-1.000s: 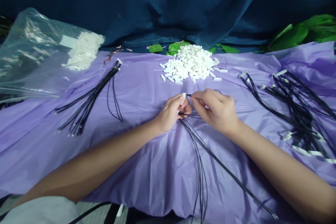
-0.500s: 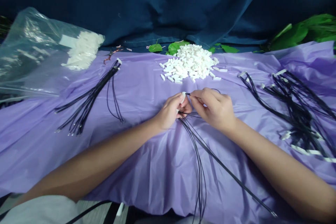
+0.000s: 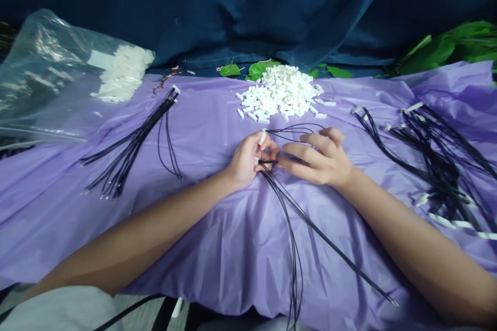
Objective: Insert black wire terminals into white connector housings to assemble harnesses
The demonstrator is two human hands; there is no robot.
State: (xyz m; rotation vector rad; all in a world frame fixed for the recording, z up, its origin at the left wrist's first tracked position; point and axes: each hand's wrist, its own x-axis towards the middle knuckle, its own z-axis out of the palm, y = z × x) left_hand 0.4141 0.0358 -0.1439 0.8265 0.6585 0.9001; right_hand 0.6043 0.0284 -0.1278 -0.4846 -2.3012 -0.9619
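Near the middle, my left hand (image 3: 246, 161) pinches a small white connector (image 3: 263, 136) upright between thumb and fingers. Thin black wires run right from its top, and a second white piece shows lower, at the palm. From there a bundle of black wires (image 3: 310, 223) hangs down over the purple cover towards the lower right. My right hand (image 3: 319, 158) is just to the right, its fingers spread and bent, the fingertips close to the wires and my left fingers. Nothing gripped shows in it.
A heap of white connectors (image 3: 289, 93) lies on the purple cover (image 3: 209, 119) behind my hands. Black wire bundles lie at the left (image 3: 134, 147) and right (image 3: 438, 165). A clear bag (image 3: 50, 83) holding white pieces is at the back left, green leaves (image 3: 446, 49) at the back right.
My right fingers have opened from their pinch on a wire at the connector. My left hand has shifted slightly left with the connector, and the hanging wires have moved left a little.
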